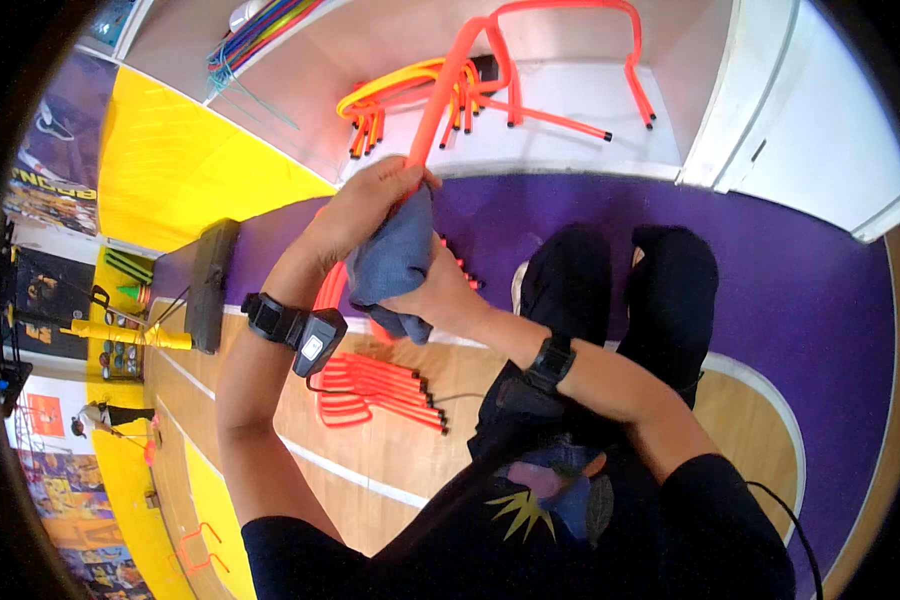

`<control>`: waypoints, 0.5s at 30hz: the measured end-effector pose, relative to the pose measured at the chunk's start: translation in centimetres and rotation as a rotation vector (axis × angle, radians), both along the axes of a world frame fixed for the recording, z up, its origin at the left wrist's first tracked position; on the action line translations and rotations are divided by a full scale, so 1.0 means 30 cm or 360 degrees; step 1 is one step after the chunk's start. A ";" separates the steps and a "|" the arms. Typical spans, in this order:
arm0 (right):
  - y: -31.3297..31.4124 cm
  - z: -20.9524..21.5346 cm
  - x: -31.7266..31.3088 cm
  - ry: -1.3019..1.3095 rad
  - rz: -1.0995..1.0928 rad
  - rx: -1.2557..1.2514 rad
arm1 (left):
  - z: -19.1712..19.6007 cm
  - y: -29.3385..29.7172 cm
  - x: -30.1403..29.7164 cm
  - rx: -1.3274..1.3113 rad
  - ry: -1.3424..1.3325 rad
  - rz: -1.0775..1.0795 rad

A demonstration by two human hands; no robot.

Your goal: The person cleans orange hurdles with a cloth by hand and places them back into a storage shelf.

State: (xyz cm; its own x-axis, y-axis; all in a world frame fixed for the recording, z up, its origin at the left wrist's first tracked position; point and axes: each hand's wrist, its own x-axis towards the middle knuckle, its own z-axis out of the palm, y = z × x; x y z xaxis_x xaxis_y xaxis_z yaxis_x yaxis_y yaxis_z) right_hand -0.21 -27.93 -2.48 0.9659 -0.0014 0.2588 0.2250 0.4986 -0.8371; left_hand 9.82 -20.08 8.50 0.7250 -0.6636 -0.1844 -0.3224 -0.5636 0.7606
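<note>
My left hand (368, 203) is closed round the tube of an orange training hurdle (440, 103), which slants up toward the open cabinet. Bunched below that hand is a blue-grey cloth (390, 255). My right hand (438, 288) grips the cloth from the other side, its fingers largely hidden by the fabric. Whether the cloth is wrapped around the tube cannot be told. Under my forearms, a stack of orange hurdles (370, 388) with black end caps lies on the wooden floor. More orange tubes show partly behind my hands.
On the white cabinet shelf (570, 90) stand orange and yellow hurdles (395, 92). Coloured sticks (270, 35) lie on another shelf. A long dark bench-like object (213, 285) is at left. Farther off, a person (110, 420) stands near a lone orange hurdle (200, 547).
</note>
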 end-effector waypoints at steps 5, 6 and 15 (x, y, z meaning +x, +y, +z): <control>0.090 0.009 -0.079 -0.0610 -0.0113 -0.0793 | 0.090 -0.034 -0.047 -0.0486 0.0395 0.0314; 0.109 -0.026 -0.069 -0.0673 -0.0305 -0.0840 | 0.113 -0.044 -0.058 -0.0509 0.0610 0.0342; 0.167 -0.395 0.066 -0.0591 -0.0602 -0.1547 | 0.330 -0.050 -0.103 -0.0817 0.0840 0.0364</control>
